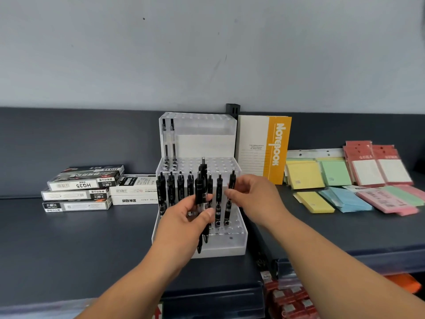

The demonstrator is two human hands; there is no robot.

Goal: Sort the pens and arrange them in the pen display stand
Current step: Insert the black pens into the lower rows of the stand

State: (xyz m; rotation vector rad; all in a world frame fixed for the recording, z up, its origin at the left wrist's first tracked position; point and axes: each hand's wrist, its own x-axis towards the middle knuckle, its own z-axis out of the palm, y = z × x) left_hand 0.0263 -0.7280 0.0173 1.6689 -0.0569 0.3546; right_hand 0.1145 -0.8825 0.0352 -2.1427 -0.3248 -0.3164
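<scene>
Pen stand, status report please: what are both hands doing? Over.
Left hand grips bundle of black click pens. Right hand pinches one black pen in front row of clear tiered plastic stand. Nothing in the way.

The pen display stand (232, 247) sits on the shelf (92, 249) just behind both hands. The left hand (188, 217) holds a bundle of pens (200, 192) before the stand's row of pens (180, 187); the right hand (250, 196) pinches the row's rightmost pen (230, 203). 2 pens (169, 143) stand in the tier behind, left of the left hand. Pen boxes (82, 187) lie stacked well left of it; a notebook (264, 148) stands behind the right hand, note pads (333, 187) to its right.
</scene>
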